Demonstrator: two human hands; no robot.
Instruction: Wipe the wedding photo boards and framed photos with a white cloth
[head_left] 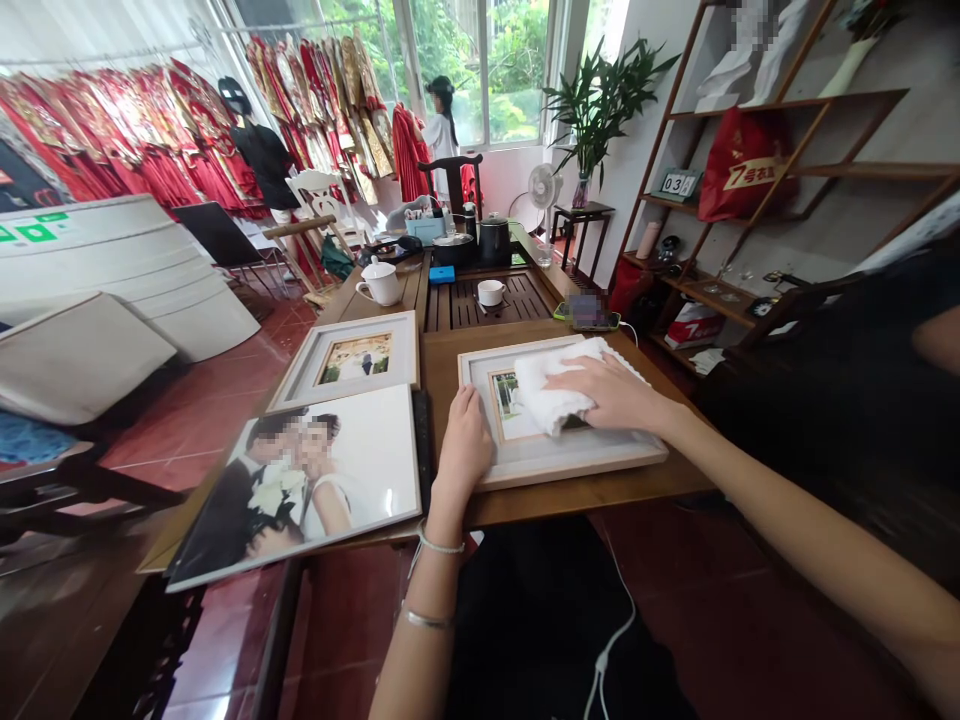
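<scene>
A framed photo (505, 458) with a pale wood edge lies flat on the wooden table in front of me. My left hand (466, 440) is closed around its left edge, fingers curled on the rim. On the glass, my right hand (604, 390) presses a white cloth (541, 372), which covers much of the small picture and the upper right of the frame. To the left lie a second framed photo (300, 362) and, nearer me, a large unframed wedding print (379, 465) that overlaps its lower edge.
Behind the frames is a slatted tea tray (457, 308) with a white cup (491, 292). A white lidded teapot (380, 283) stands left of it, and a phone (587, 312) on a cable lies right. Two people stand near the clothes racks; a dark-clothed person (847, 390) is close on my right.
</scene>
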